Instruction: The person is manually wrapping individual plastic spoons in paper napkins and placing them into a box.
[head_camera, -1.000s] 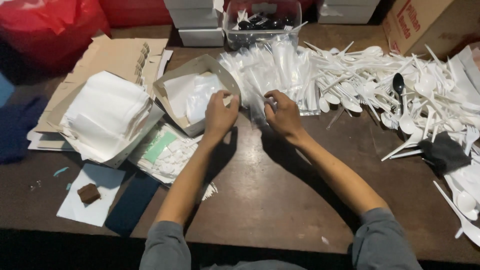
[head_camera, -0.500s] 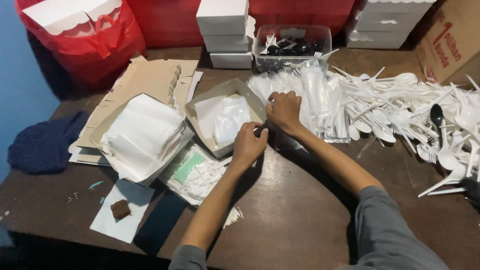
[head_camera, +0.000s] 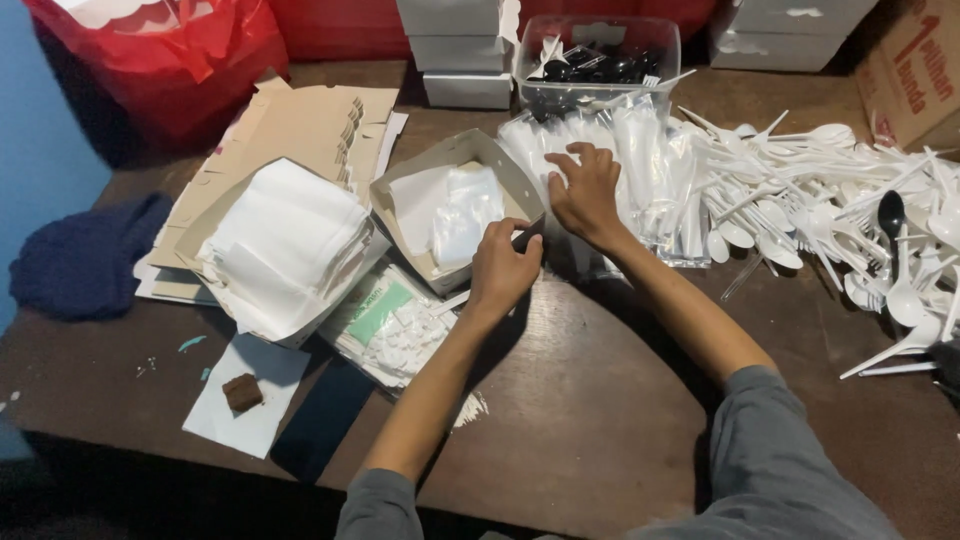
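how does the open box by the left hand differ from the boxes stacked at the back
The open box is tan cardboard, lid off, holding white paper and a clear bag; the left hand rests at its near corner. The stacked boxes are white, closed and piled up. Both are small and rectangular.

open box (head_camera: 452, 205) at frame centre, a plastic sleeve (head_camera: 462, 212) inside it; stack of napkins (head_camera: 285, 245) to its left, on flattened cartons (head_camera: 290, 125). left hand (head_camera: 503, 268) at the box's lower right corner; right hand (head_camera: 588, 192) further right on wrapped cutlery packets (head_camera: 650, 170). loose spoons (head_camera: 850, 200) fill the right side; clear tub (head_camera: 598, 50) at top centre.
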